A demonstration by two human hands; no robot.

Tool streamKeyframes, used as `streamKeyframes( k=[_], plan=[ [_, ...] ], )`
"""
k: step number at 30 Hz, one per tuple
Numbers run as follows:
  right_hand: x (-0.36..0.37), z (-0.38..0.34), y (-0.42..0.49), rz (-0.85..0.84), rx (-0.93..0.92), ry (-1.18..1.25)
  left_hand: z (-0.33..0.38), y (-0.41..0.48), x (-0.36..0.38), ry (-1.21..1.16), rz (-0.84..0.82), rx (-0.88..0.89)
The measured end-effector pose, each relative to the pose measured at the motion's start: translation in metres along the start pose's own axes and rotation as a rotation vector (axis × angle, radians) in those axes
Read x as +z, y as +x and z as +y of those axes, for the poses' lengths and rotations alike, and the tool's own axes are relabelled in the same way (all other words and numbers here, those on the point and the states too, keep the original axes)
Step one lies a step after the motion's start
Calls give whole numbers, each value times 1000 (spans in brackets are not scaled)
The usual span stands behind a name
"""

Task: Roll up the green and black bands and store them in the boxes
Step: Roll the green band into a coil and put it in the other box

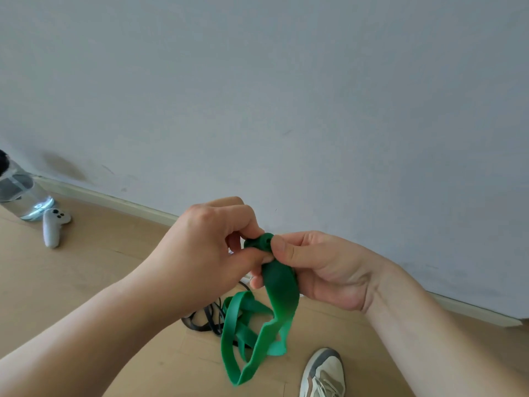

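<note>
The left hand [209, 245] and the right hand [323, 270] met in front of the person, both closed around the top end of the green band [282, 296]. The left one pinched the small coil between thumb and curled fingers, and the right one pressed its thumb on the same coil while its fingers supported the strip from behind. I think the two hands were held so close together because the first turns of a roll are loose and need a grip from both sides; the band was lifted into the air so that the free part could hang straight and feed into the coil.

The band itself was a wide, flat strip of deep green rubber with a matte surface. Only a tight little roll had formed at the top — the rest hung down, twisted, and lay in several open loops on the wooden floor [86, 282]. So the rolling seemed to be at its very start.

Just beside these loops stood a grey and beige shoe [323, 373]. Behind the green loops, partly hidden by the left forearm, lay the black band [206, 319], narrow and not rolled. No box was in view.

Farther to the left lay a white controller [53, 226] near a clear bottle [20, 193] — both close to the pale wall [286, 81].
</note>
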State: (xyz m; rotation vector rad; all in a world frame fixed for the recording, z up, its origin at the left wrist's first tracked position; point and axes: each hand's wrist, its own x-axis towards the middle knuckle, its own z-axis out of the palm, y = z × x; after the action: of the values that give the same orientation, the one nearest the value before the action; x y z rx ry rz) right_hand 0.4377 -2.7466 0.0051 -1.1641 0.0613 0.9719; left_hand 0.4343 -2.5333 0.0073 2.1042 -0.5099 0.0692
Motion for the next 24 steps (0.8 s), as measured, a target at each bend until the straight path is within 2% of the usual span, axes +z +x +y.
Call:
streamKeyframes(
  k=[6, 11, 18, 20, 24],
  plan=[
    [-4, 3, 0, -19, 81, -26, -2, 0, 9, 2, -47, 3],
    [-2, 4, 3, 85, 73, -108, -5, -1, 8, 134, -118, 43],
    [1, 6, 3, 165, 43, -232, -13, -10, 10, 170, -233, 114],
    [3, 6, 4, 159, 29, -194, -15, -11, 15, 204, -185, 142],
    [12, 9, 12, 121, -3, 41, -16, -12, 27, 349, 9, 185]
  ],
)
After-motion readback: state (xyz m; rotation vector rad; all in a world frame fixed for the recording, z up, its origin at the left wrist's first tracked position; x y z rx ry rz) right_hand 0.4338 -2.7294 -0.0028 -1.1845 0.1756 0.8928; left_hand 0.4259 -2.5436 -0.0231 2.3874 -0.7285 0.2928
